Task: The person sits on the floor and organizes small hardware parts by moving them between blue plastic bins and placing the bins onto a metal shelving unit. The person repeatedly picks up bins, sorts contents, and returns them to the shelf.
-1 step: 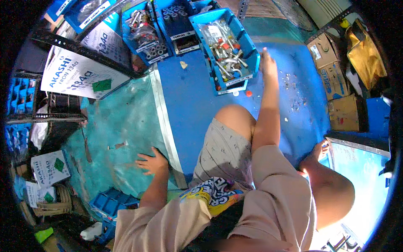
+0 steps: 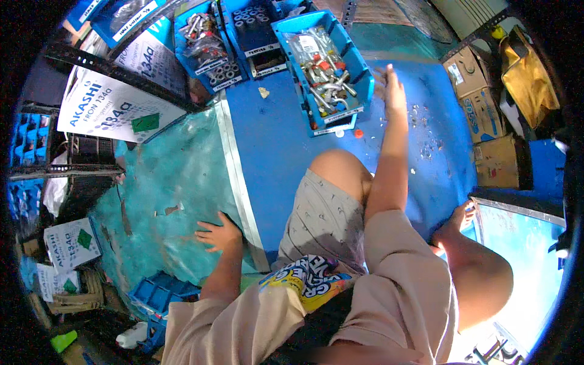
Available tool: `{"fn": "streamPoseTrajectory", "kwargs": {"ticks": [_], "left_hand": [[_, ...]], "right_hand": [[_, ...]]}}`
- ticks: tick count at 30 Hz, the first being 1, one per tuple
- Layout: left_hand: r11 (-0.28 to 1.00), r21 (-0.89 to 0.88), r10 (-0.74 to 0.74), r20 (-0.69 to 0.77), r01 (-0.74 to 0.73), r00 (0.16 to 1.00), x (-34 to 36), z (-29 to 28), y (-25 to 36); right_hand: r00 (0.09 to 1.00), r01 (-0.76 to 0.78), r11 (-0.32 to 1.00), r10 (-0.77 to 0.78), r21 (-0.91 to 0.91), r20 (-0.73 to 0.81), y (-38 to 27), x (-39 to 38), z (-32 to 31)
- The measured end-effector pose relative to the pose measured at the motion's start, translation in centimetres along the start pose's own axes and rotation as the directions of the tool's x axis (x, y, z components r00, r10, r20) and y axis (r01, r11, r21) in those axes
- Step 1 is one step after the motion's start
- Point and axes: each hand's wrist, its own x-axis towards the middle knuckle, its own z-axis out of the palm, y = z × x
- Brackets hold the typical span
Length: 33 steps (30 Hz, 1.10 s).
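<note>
My left hand (image 2: 219,234) lies with fingers spread on the teal floor sheet (image 2: 152,194), left of a pale strip. My right arm stretches forward, and my right hand (image 2: 392,88) has its fingers extended beside the right side of a blue bin (image 2: 365,94), holding nothing I can see. That bin contains mixed metal fittings (image 2: 325,82) and clear bags, and sits on another blue bin (image 2: 331,128). A small red cap (image 2: 359,133) and a white one (image 2: 339,134) lie on the blue floor sheet (image 2: 261,158) in front. My bare knee is bent below them.
More parts bins (image 2: 251,45) stand at the back. A metal rack (image 2: 79,61) with white-and-green cartons (image 2: 109,106) lines the left; blue crates (image 2: 158,292) are lower left. Cardboard boxes (image 2: 496,158), a yellow bag (image 2: 526,79) and a bright panel (image 2: 523,255) are at the right.
My right hand has shifted slightly up and to the right, with its fingers more spread. The view has shifted slightly; my left hand stays on the floor.
</note>
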Motion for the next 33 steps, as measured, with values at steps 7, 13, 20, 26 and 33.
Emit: {"fn": "streamPoseTrajectory", "kwargs": {"ticks": [7, 13, 20, 26, 33], "left_hand": [[1.0, -0.011, 0.01, -0.031, -0.011, 0.999, 0.2, 0.6, 0.0], [1.0, -0.017, -0.001, -0.029, 0.0, 1.0, 0.7, 0.6, 0.9], [0.999, -0.038, 0.014, -0.044, -0.016, 0.999, 0.3, 0.3, 0.8], [0.998, -0.056, 0.007, -0.031, -0.009, 0.999, 0.3, 0.6, 0.8], [1.0, -0.003, 0.016, -0.04, -0.016, 0.999, 0.7, 0.6, 0.7]], "right_hand": [[0.868, 0.273, 0.92, -0.361, -0.279, -0.34, -1.3, -5.0, 5.0], [0.748, 0.366, 0.882, -0.469, -0.297, -0.469, -1.3, -4.6, 6.0], [0.719, 0.404, 0.853, -0.519, -0.33, -0.463, -2.4, -5.1, 6.4], [0.779, 0.367, 0.877, -0.472, -0.309, -0.413, -2.4, -6.0, 6.8], [0.845, 0.375, 0.816, -0.496, -0.439, -0.2, -2.7, -7.3, 4.1]]}}
